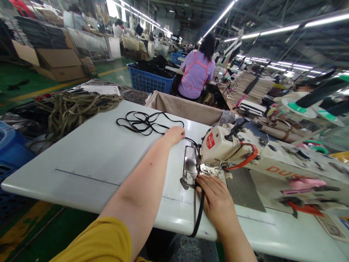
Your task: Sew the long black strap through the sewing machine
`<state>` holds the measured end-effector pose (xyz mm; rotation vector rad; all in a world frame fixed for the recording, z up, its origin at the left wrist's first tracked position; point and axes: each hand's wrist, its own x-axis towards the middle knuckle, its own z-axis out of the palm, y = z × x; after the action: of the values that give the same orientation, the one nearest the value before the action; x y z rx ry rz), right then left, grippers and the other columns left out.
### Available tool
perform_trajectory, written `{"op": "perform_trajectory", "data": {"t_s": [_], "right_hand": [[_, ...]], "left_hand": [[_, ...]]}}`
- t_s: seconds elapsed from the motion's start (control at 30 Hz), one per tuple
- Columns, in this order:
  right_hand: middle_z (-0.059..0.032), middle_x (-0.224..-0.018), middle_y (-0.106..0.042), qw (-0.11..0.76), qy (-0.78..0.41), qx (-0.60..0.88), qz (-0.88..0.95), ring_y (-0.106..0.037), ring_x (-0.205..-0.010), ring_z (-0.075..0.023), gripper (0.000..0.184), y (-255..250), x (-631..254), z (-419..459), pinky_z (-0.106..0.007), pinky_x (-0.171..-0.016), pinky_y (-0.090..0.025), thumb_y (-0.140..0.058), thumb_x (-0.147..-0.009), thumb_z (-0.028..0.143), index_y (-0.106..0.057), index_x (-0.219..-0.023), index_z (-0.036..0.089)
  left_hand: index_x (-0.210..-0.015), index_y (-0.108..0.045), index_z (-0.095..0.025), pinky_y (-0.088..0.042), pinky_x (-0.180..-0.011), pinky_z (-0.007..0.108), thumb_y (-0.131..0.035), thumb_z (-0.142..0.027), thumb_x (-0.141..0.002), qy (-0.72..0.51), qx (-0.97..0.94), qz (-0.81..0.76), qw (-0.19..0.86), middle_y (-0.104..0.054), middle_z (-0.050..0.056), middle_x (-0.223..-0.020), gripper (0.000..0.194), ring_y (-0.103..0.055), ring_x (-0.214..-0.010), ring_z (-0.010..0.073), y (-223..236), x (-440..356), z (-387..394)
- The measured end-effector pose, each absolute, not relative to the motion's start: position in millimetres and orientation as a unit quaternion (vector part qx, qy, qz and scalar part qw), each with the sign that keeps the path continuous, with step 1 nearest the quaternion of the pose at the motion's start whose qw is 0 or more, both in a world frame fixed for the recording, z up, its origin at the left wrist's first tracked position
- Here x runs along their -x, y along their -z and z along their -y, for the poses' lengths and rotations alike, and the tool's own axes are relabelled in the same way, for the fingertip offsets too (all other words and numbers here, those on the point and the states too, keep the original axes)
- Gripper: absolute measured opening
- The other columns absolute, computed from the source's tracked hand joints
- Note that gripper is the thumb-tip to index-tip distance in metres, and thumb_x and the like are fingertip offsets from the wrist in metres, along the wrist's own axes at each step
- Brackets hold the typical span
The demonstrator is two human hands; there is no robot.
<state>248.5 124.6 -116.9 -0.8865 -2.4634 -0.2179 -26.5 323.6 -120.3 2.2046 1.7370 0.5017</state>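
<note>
A white sewing machine (226, 143) stands on the pale table, and a narrow black strap (201, 213) runs through its needle area. Behind the needle, my left hand (176, 134) is closed on the strap, its fingertips partly hidden. The strap's far part lies in loose loops (139, 123) on the tabletop to the left. In front of the presser foot, my right hand (214, 191) holds the strap with fingers together beside the metal plate (190, 165). From there the strap hangs over the table's front edge.
Olive straps (81, 109) are heaped at the table's left end. A beige cloth-lined bin (185, 105) adjoins the far edge. Beyond it are a blue crate (151, 78) of black pieces and a seated person in purple (195, 74). Thread cones (305, 98) stand at right.
</note>
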Motion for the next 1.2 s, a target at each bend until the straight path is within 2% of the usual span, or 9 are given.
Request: {"op": "perform_trajectory", "data": {"t_s": [0.23,0.57,0.9,1.1,1.2], "right_hand": [[-0.0098,-0.128,-0.078,0.255,0.074,0.328,0.907,-0.075,-0.119,-0.0247,0.024,116.8,-248.2,-124.5,-0.047,-0.114,-0.054,-0.058,-0.110,0.022,-0.073,-0.128,0.020],[-0.0097,-0.126,-0.079,0.262,0.081,0.323,0.906,-0.075,-0.117,-0.0233,0.023,115.7,-247.3,-124.8,-0.045,-0.114,-0.052,-0.058,-0.110,0.022,-0.072,-0.127,0.017],[-0.0096,-0.126,-0.079,0.256,0.071,0.328,0.906,-0.076,-0.118,-0.0236,0.026,115.4,-247.6,-124.8,-0.046,-0.115,-0.054,-0.057,-0.111,0.024,-0.073,-0.130,0.020],[-0.0098,-0.127,-0.079,0.250,0.072,0.332,0.907,-0.075,-0.118,-0.0236,0.026,115.4,-247.8,-124.3,-0.046,-0.114,-0.055,-0.057,-0.110,0.024,-0.074,-0.130,0.021],[-0.0101,-0.127,-0.079,0.248,0.078,0.332,0.907,-0.075,-0.118,-0.0236,0.025,114.9,-247.6,-123.8,-0.046,-0.114,-0.055,-0.057,-0.111,0.024,-0.073,-0.129,0.019]], "left_hand": [[-0.112,-0.073,-0.019,-0.050,-0.105,0.043,-0.055,-0.027,-0.106,-0.256,-0.646,-0.715,0.077,-0.075,0.016,-0.122,0.020,-0.066,-0.119,0.0303,114.9,41.1,-318.0],[-0.112,-0.068,-0.018,-0.045,-0.106,0.039,-0.055,-0.027,-0.108,-0.319,-0.553,-0.769,0.033,-0.073,0.015,-0.123,0.016,-0.062,-0.122,0.0287,102.5,56.3,-309.4],[-0.108,-0.067,-0.018,-0.048,-0.103,0.040,-0.055,-0.021,-0.106,-0.418,-0.429,-0.799,0.050,-0.071,0.015,-0.122,0.012,-0.065,-0.120,0.0300,98.3,74.5,-304.2],[-0.098,-0.062,-0.019,-0.050,-0.106,0.043,-0.057,-0.020,-0.103,-0.508,-0.344,-0.787,0.065,-0.070,0.015,-0.118,0.008,-0.066,-0.118,0.0305,99.5,85.8,-303.5],[-0.091,-0.058,-0.021,-0.049,-0.109,0.044,-0.057,-0.019,-0.102,-0.559,-0.308,-0.767,0.072,-0.071,0.014,-0.113,0.012,-0.065,-0.117,0.0299,100.7,91.4,-304.7]]}}
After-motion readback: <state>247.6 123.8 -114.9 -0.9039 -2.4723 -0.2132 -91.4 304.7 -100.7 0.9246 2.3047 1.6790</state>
